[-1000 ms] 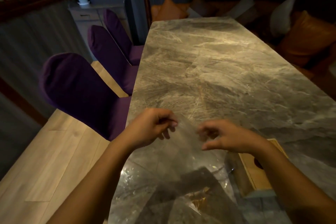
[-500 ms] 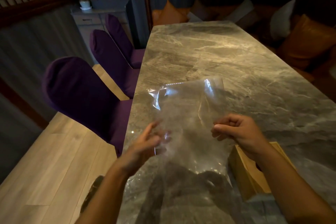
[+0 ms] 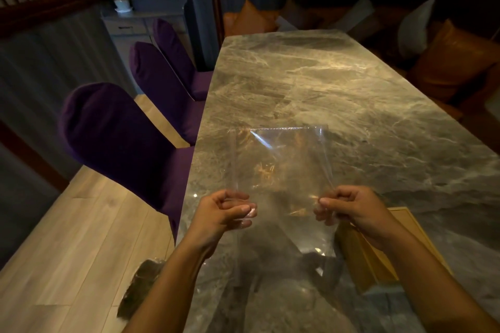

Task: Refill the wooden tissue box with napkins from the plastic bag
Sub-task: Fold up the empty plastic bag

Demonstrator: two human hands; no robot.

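Observation:
A clear plastic bag (image 3: 281, 167) is stretched flat above the marble table (image 3: 338, 94), its far edge raised away from me. My left hand (image 3: 224, 211) pinches its near left edge and my right hand (image 3: 349, 208) pinches its near right edge. The bag looks see-through, and I see no napkins inside it. The wooden tissue box (image 3: 362, 254) stands on the table under my right wrist, partly hidden by that arm.
Three purple chairs (image 3: 116, 138) line the table's left side over a light wood floor. A crumpled dark object (image 3: 140, 286) lies below the table edge near my left forearm. Orange and white cushions (image 3: 454, 62) sit on a bench at the right and far end.
Both hands lifted the bag off the table and spread it out flat between them. My left hand moved from reaching under the bag to pinching its left edge.

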